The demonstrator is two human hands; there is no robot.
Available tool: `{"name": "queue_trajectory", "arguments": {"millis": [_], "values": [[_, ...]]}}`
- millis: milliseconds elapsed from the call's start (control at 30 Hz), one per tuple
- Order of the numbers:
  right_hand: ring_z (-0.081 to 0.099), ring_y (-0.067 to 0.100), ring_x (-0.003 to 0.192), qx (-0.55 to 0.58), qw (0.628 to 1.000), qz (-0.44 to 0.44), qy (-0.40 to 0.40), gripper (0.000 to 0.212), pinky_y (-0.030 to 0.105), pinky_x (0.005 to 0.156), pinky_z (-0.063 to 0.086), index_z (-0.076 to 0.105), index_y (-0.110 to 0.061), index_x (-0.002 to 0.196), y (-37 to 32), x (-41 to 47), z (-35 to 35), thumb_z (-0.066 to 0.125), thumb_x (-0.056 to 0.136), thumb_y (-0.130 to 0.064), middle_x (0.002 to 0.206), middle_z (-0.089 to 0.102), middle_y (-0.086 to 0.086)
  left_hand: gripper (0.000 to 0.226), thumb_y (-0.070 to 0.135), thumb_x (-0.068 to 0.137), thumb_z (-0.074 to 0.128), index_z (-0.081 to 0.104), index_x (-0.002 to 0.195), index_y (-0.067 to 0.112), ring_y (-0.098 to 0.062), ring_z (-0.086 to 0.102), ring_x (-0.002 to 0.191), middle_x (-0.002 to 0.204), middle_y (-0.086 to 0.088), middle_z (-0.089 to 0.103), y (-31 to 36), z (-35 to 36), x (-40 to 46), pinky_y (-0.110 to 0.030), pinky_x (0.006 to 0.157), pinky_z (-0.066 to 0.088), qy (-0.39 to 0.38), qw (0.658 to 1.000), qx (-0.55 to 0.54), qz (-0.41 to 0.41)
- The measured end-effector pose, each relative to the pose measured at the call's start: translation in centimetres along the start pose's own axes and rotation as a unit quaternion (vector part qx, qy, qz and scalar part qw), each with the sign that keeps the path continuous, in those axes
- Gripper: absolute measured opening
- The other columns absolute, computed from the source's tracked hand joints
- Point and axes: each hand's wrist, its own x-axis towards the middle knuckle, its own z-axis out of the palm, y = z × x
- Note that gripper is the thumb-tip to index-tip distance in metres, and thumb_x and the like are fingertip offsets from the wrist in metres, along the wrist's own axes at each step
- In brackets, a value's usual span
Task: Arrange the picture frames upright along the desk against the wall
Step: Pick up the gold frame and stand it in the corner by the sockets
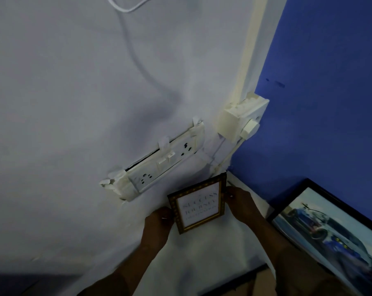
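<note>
A small gold-edged picture frame [199, 205] with printed words on white paper is held up in front of the white wall, near the corner. My left hand [159, 218] grips its left edge and my right hand [238, 202] grips its right edge. A large black-framed picture of a blue car [334, 229] leans upright against the blue wall at the right. The desk surface is hidden below the frame and my arms.
A white socket and switch panel [161, 161] hangs loose from the white wall just above the small frame. A white box with a plug [241, 119] sits in the corner. A white cable [127, 9] loops at the top.
</note>
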Motion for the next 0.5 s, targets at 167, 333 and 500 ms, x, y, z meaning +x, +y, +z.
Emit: {"name": "queue_trajectory", "arguments": {"millis": [167, 333, 500], "values": [[0.058, 0.011, 0.076, 0.033, 0.999, -0.008, 0.004, 0.025, 0.016, 0.062, 0.043, 0.07, 0.004, 0.102, -0.7, 0.0, 0.5, 0.052, 0.102, -0.014, 0.099, 0.071, 0.012, 0.023, 0.0, 0.089, 0.071, 0.067, 0.084, 0.022, -0.008, 0.064, 0.075, 0.084, 0.0, 0.072, -0.2, 0.7, 0.8, -0.027, 0.073, 0.051, 0.003, 1.0, 0.018, -0.001], [0.057, 0.013, 0.097, 0.076, 0.997, 0.025, -0.007, 0.04, 0.003, 0.058, 0.043, 0.055, -0.005, 0.138, -0.7, -0.3, 0.6, 0.057, 0.101, -0.02, 0.117, 0.059, 0.005, 0.013, 0.008, 0.09, 0.074, 0.076, 0.102, 0.003, -0.026, 0.074, 0.099, 0.107, -0.011, 0.078, -0.9, 1.4, 0.8, -0.025, 0.084, 0.053, 0.011, 0.997, 0.082, -0.007], [0.057, 0.013, 0.107, 0.089, 0.993, 0.071, -0.002, 0.058, 0.023, 0.089, 0.044, 0.042, -0.014, 0.149, 1.0, -1.6, 1.2, 0.064, 0.097, -0.029, 0.138, 0.058, 0.01, 0.01, 0.009, 0.088, 0.075, 0.076, 0.096, 0.003, -0.029, 0.073, 0.097, 0.103, -0.012, 0.078, -1.9, 1.2, 0.5, -0.032, 0.091, 0.055, 0.023, 0.998, 0.051, -0.04]]}}
